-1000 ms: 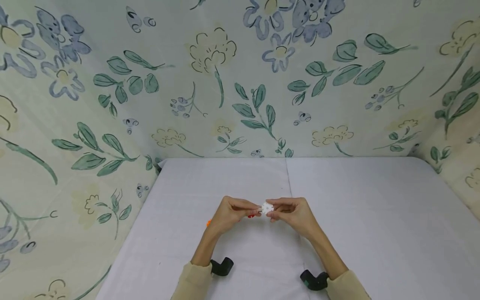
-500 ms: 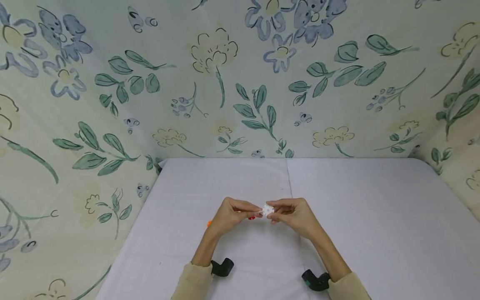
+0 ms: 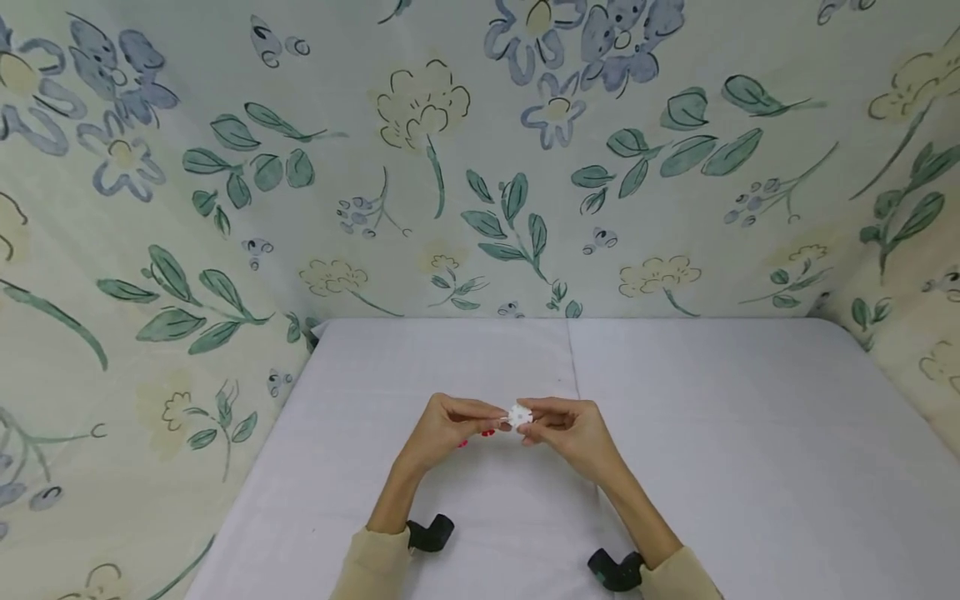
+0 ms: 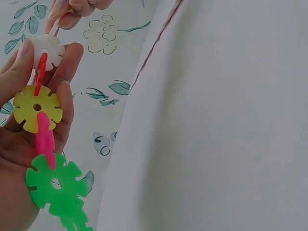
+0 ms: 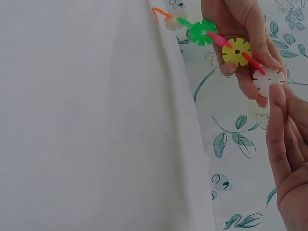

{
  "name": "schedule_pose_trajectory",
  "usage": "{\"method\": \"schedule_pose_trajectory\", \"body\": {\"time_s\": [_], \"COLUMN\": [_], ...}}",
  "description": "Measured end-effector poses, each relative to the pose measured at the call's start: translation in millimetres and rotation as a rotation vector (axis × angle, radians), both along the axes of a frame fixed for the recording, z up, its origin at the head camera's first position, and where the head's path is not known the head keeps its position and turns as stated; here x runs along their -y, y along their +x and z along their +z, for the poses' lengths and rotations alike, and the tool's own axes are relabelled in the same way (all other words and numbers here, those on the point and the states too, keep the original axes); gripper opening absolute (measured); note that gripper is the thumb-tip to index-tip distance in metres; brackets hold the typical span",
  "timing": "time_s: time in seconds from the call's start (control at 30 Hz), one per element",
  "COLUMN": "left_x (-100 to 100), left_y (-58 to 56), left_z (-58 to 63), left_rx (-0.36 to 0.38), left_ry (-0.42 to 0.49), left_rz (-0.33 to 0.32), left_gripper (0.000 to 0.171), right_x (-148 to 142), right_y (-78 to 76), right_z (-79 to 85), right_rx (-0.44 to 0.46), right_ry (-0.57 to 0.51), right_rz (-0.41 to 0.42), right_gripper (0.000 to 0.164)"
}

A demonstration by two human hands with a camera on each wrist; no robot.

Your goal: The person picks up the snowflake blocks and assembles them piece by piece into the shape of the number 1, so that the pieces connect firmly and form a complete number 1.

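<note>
Thumb and fingers of my left hand (image 3: 450, 425) pinch a white notched snowflake disc (image 4: 48, 52) at the end of a chain of linked plastic discs. From it the chain runs along the palm through a red disc (image 4: 40, 72), a yellow disc (image 4: 37, 108), a pink disc (image 4: 45, 139) and a green disc (image 4: 55, 180). Past these, the right wrist view has a pale disc (image 5: 175, 20) and an orange disc (image 5: 161, 12) at the far end. My right hand (image 3: 570, 425) pinches a second white disc (image 4: 55, 28), set crosswise against the first one's edge.
Both hands are above a table with a white cloth (image 3: 712, 442). A floral curtain (image 3: 480, 167) hangs behind and at the sides. Black wrist mounts (image 3: 431, 533) sit at both sleeves.
Both hands have shifted slightly left together, still holding the white discs. The orange disc beside the left wrist has gone out of sight, and a bit of pink now shows under the left hand.
</note>
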State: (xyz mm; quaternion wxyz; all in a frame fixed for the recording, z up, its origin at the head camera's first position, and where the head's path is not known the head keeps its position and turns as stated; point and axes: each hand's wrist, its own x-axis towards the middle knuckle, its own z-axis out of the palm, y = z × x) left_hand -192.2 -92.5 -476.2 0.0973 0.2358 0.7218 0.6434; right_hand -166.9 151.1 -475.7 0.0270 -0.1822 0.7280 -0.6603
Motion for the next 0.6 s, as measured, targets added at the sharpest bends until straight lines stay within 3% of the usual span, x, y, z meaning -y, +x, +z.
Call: {"method": "schedule_pose_trajectory", "body": {"time_s": [0.2, 0.6], "left_x": [0.6, -3.9], "left_y": [-1.6, 1.5], "left_z": [0.7, 1.9], "left_rx": [-0.023, -0.009], "left_ry": [-0.001, 0.062], "left_rz": [-0.004, -0.017], "left_gripper": [0.021, 0.016], "right_x": [2.4, -0.1], "right_y": [0.6, 4.2], "right_z": [-1.3, 6.9], "right_rx": [-0.002, -0.154], "right_ry": [0.013, 0.077], "right_rz": [-0.069, 0.009], "right_gripper": [0.039, 0.036]}}
